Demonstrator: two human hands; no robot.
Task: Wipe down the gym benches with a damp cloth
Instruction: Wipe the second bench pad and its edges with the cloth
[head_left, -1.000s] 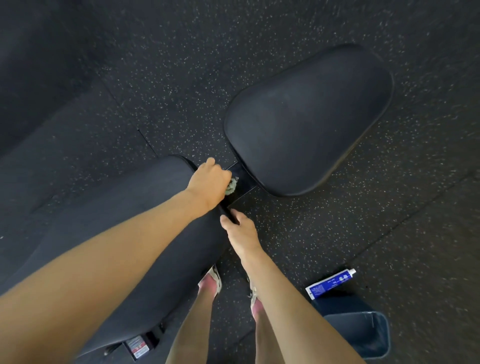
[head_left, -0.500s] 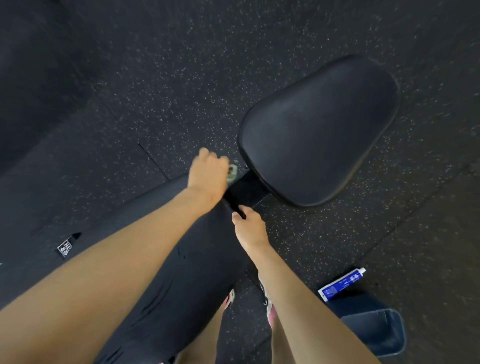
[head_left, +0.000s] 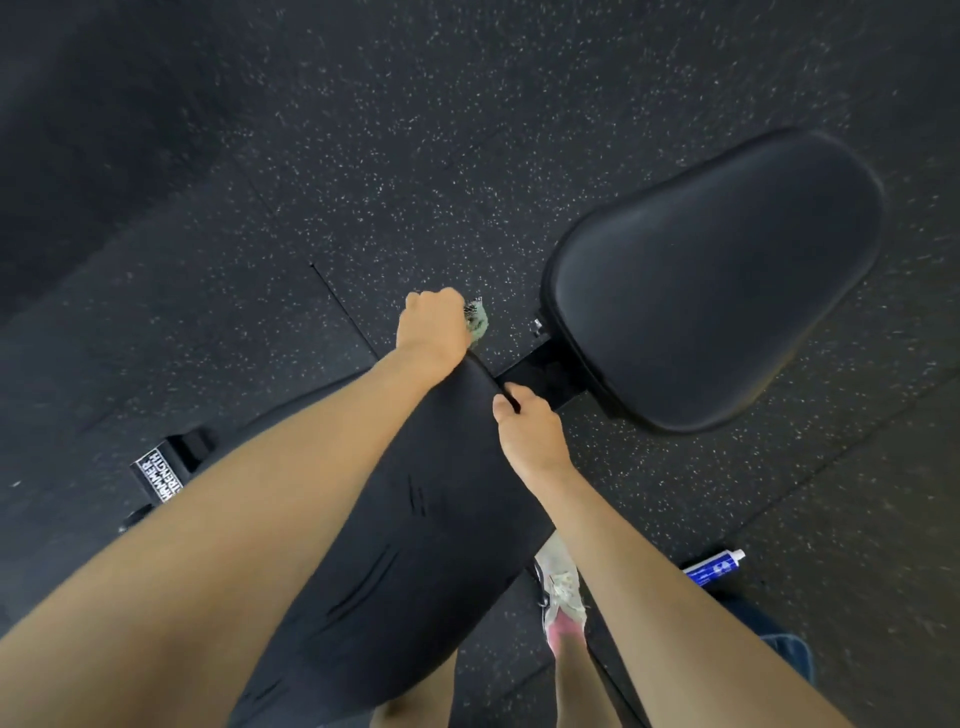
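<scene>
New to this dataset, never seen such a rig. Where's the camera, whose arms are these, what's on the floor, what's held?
There is no machine here. A person wears one wide-angle camera on the head, looking forward and down, so the two bare arms are their own. The left hand grips a crumpled grey-green cloth at the end of the long black padded bench cushion. The right hand holds that cushion's end edge. Beyond it is the rounded black padded seat. Under everything is the black speckled rubber floor. On it, at lower right, lie a blue and white tube and a dark blue container, partly hidden by the arm. The person's shoe shows beside the bench.
</scene>
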